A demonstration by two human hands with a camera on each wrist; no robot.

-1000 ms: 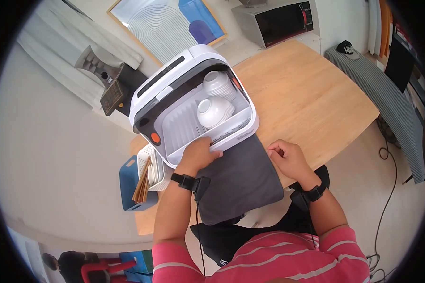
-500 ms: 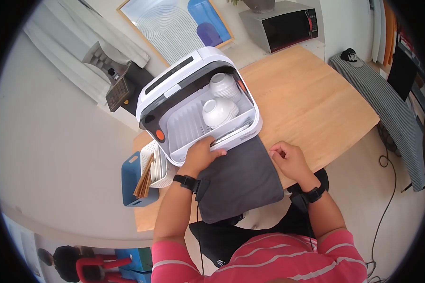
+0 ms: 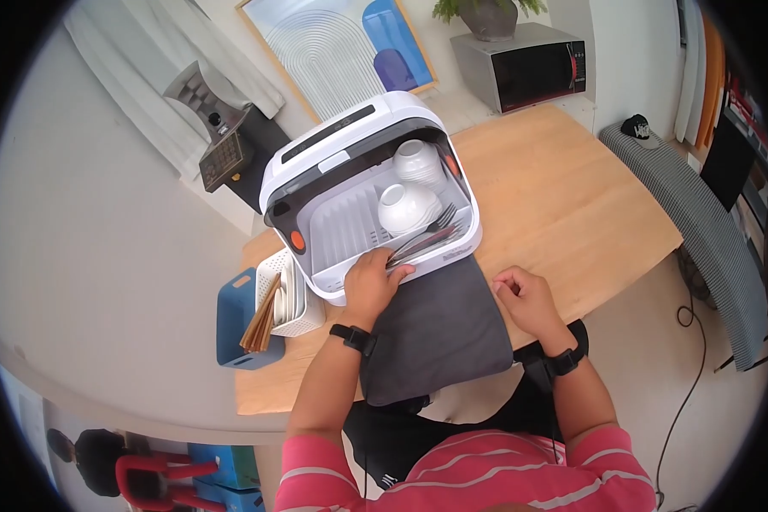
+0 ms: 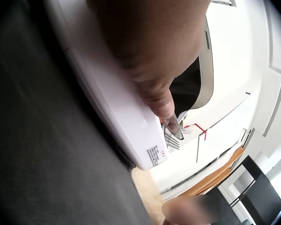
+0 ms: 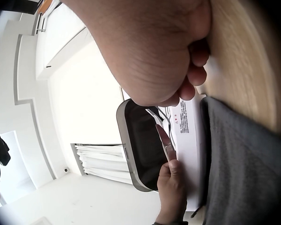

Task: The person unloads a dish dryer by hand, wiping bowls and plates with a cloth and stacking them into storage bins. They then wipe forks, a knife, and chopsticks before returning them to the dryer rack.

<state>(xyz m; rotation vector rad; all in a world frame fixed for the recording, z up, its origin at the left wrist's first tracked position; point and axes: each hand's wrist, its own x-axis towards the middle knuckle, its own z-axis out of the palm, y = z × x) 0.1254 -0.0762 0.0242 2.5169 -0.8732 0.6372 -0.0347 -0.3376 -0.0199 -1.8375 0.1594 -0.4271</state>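
- Cutlery, a bundle of metal forks (image 3: 427,237) and similar pieces, lies along the front edge of the white countertop dish dryer (image 3: 363,145), at 12 o'clock from the person.
- Left hand (image 3: 371,283) reaches over the dryer's front rim, fingertips (image 4: 165,107) pinching one utensil handle.
- Right hand (image 3: 525,297) rests loosely curled and empty on the pale wooden table (image 3: 563,188), at 3 o'clock of the dark grey cloth mat (image 3: 439,328).
- Risk: the handles overlap, so lifting one could drag its neighbours clattering out, or knock the white ceramic bowls (image 3: 408,205) just behind.
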